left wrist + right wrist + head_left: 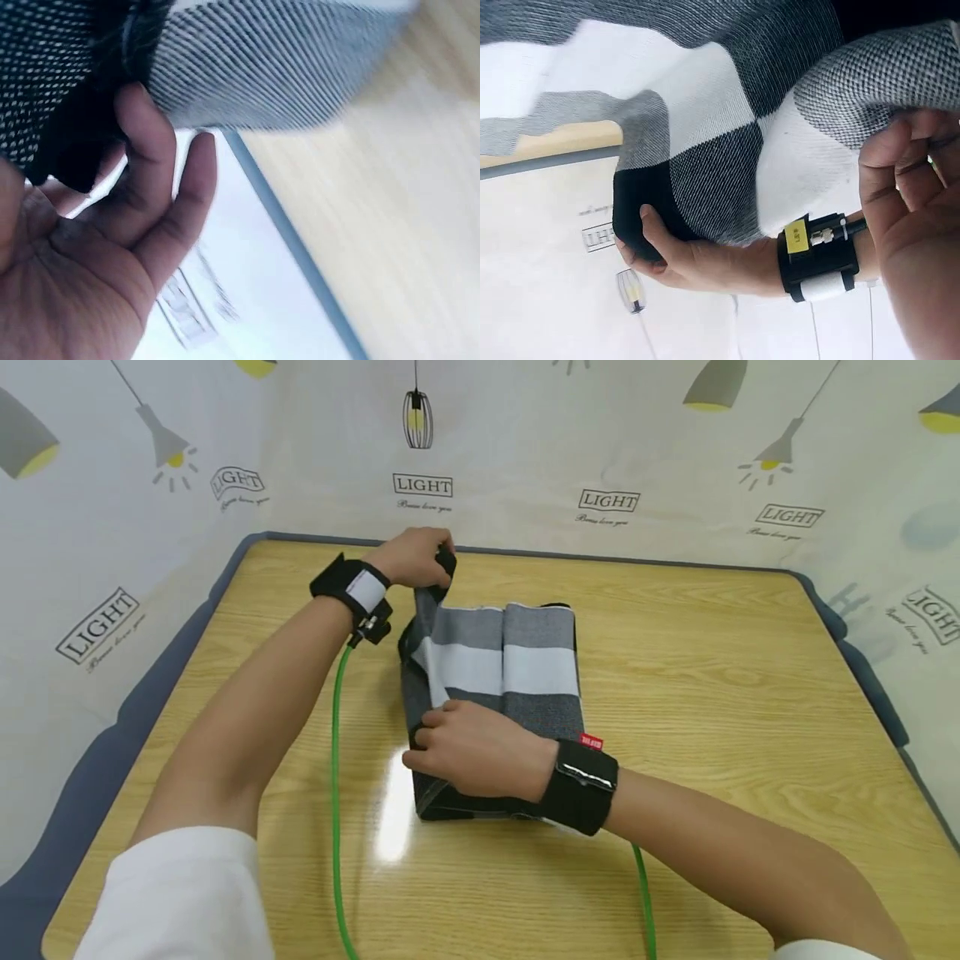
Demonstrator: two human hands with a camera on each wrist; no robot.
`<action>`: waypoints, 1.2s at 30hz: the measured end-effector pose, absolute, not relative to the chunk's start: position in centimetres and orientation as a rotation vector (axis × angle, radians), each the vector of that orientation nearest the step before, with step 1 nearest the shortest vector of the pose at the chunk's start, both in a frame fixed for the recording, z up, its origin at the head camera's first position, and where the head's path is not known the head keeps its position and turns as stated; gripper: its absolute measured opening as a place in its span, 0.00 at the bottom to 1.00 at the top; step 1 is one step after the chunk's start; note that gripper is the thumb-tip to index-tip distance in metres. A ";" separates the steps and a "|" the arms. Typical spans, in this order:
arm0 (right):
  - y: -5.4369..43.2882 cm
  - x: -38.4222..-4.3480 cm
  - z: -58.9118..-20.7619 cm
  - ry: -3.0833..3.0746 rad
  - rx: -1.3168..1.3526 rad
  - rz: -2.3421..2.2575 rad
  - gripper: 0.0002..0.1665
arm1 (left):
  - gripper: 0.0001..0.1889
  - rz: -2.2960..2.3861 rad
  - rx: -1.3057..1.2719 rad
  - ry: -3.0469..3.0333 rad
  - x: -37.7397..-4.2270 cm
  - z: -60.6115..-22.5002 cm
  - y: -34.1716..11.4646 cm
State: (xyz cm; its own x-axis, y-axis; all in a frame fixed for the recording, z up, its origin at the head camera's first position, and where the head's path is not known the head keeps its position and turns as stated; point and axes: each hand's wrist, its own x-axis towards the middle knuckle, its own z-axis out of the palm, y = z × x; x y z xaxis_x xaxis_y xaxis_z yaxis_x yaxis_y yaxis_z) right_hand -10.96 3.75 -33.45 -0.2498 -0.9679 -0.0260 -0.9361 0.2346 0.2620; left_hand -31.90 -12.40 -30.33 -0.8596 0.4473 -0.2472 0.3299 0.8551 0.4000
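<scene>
A striped knit garment (540,670) in grey, white and black lies folded on the table, with a small red label at its right edge. At its far left corner, my left hand (411,557) pinches the dark edge and holds it up off the table. My right hand (480,748) grips the near part of the same left edge, fingers curled over the fabric. The right wrist view shows the lifted layer stretched between both hands, its black corner (641,214) in the left hand. Fabric hides part of the left fingers in the left wrist view.
The light wood table (720,693) has a blue-grey border, with a lamp-printed white sheet (510,435) behind it. Each wrist wears a black strap with a device. Green cables (336,777) run from the wrists toward the near edge.
</scene>
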 end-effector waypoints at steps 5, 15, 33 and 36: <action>6.4 -9.9 -34.6 -2.380 1.790 -0.314 0.12 | 0.17 0.416 0.639 2.731 -31.9 -30.5 -8.3; 8.4 -9.2 -36.5 -2.456 1.745 -0.235 0.08 | 0.09 0.252 0.640 2.786 -31.8 -32.8 -3.6; 8.3 -8.7 -38.3 -2.507 1.745 -0.112 0.07 | 0.16 0.206 0.650 2.745 -33.0 -37.9 -1.7; 8.2 -8.7 -38.5 -2.516 1.727 -0.122 0.07 | 0.18 0.205 0.679 2.750 -32.9 -38.3 -1.7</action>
State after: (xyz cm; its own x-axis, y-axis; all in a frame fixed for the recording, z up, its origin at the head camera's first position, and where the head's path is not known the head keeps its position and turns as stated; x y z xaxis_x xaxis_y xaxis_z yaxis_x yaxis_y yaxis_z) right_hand -8.73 8.24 -38.54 -0.3579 -0.9334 0.0271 -0.9264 0.3586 0.1153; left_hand -32.92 -1.66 -38.27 -0.8433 0.4739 -0.2535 0.4310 0.8781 0.2077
